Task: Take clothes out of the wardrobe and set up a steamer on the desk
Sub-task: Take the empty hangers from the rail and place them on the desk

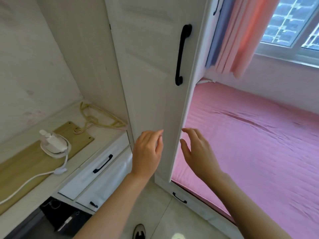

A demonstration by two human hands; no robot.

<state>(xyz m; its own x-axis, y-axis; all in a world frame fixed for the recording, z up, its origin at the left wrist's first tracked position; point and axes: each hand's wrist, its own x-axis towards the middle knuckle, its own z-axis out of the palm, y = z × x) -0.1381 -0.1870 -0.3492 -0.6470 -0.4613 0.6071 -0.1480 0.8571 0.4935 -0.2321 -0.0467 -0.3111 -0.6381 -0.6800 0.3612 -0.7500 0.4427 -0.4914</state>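
Already on the desk (81,156) at left: white steamer (53,144) on a wooden board (25,163), cord (25,183) trailing near; yellow hangers (100,118) beyond, likely waiting for garments. Centre, wardrobe door (151,83) ajar, black handle (183,54) untouched. Left hand (146,152) loose-fingered at its face, right hand (198,152) spread just past its edge, both grasping nothing, seemingly to swing it wider. No clothes visible. Right: pink bed (259,144), curtain (241,31), window (293,23) far.

a white steamer (54,144) is sitting on a wooden board (25,161) lying across the pale desk (81,159), its cord (25,183) trailing off leftward. yellow and pink hangers (101,118) are lying at the desk's far corner. a pink sheet (250,152) is covering the bed (203,207) nearby.
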